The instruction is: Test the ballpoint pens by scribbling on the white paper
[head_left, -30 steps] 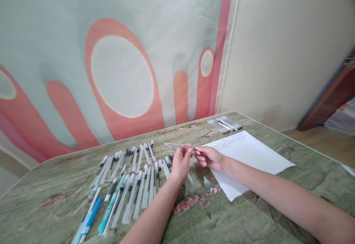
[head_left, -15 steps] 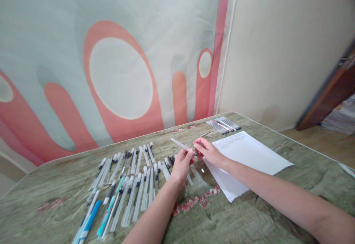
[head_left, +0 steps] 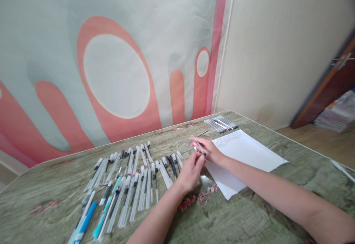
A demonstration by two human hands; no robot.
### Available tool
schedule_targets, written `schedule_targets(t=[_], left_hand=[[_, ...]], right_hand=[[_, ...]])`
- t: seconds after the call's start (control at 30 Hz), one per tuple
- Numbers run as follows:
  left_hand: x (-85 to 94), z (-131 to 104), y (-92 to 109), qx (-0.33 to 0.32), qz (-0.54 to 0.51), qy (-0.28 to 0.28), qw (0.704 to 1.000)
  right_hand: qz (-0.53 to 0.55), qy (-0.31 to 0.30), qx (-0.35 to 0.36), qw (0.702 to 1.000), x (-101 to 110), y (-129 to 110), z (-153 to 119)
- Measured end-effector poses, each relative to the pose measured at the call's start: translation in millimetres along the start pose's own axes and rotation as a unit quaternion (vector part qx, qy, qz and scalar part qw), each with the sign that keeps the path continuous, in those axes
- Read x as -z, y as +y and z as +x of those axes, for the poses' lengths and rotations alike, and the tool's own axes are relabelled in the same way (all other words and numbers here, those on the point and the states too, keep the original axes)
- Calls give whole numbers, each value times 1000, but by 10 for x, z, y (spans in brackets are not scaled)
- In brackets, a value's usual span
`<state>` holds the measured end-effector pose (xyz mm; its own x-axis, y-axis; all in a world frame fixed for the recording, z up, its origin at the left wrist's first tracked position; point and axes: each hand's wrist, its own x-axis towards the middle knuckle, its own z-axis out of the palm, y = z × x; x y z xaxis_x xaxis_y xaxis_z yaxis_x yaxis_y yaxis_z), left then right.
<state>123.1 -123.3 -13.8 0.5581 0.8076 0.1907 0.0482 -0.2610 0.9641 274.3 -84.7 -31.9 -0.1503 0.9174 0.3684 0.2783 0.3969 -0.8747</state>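
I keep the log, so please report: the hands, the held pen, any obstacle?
Right hand holding pen. Left hand at the pen's dark end. Paper sheet beneath right forearm; nothing visible blocking the hands.

Seemingly a home: printed hanging (head_left: 116,75) and flowered tabletop (head_left: 227,222).

Writing (head_left: 229,139) on paper (head_left: 249,157) too small to read. Pen (head_left: 200,148) partly hidden by right hand (head_left: 210,151). Left hand (head_left: 191,173) (far fingers out of sight): contents unclear. Blue pen (head_left: 87,219) cut by bottom edge, banner (head_left: 149,11) by top. Stack (head_left: 334,114) blurred.
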Motion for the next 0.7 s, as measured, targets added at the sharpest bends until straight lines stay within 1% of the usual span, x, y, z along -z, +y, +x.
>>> schedule_targets(t=[0.03,0.1,0.2,0.27,0.37,0.47,0.6,0.7], left_hand=[[-16,-25,9,-24,65,-6,998],[-57,-76,26,-64,191,-31,979],[-128,-139,40,-116,333,-85,932],[-170,-168,31,-131,394,-112,903],[-208,-195,-8,-130,447,-126,876],[-215,-204,-37,-131,475,-124,861],[-210,-202,-17,-135,488,-127,853],[-210,-198,11,-130,493,-130,850]], right_hand=[[17,14,-16,1000,3,17,15],[46,36,-43,997,4,38,39],[70,45,-70,994,10,15,63],[70,44,-73,994,37,-38,79],[59,55,-66,995,122,-135,126],[37,56,-74,995,244,-178,188],[5,61,-103,993,428,-100,190],[11,86,-132,987,597,30,80]])
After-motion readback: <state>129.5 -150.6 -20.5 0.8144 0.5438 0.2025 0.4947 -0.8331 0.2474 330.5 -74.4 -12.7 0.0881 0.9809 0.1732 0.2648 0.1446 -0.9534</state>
